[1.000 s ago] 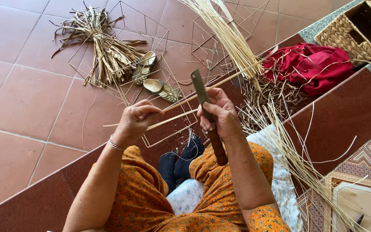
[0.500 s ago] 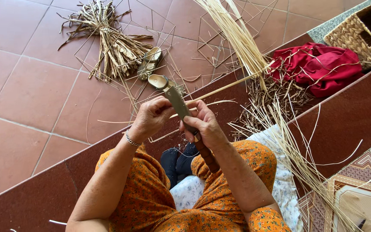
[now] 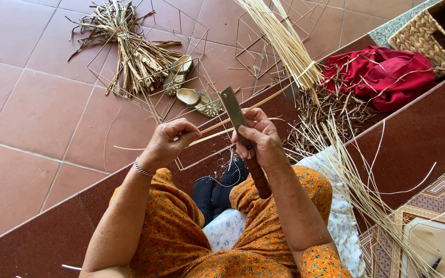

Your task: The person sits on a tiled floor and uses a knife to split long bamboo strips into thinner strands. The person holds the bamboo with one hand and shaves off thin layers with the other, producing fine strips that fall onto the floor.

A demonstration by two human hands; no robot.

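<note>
Cane strip (image 3: 222,128) | left hand (image 3: 168,141) pinches it | right hand (image 3: 258,139) grips knife (image 3: 243,139)

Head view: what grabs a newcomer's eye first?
At centre, the right hand grips a flat-bladed knife with a wooden handle, set against a thin cane strip that the left hand pinches. A red cloth lies upper right beside a woven basket. A bundle of dry stalks and two sandals sit on the tiles upper left.

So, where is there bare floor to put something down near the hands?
Free: the terracotta floor tiles left of the left hand, below the dry brown straw bundle. Crowded: right of the right hand, with pale reed strips and crumpled red cloth.
</note>
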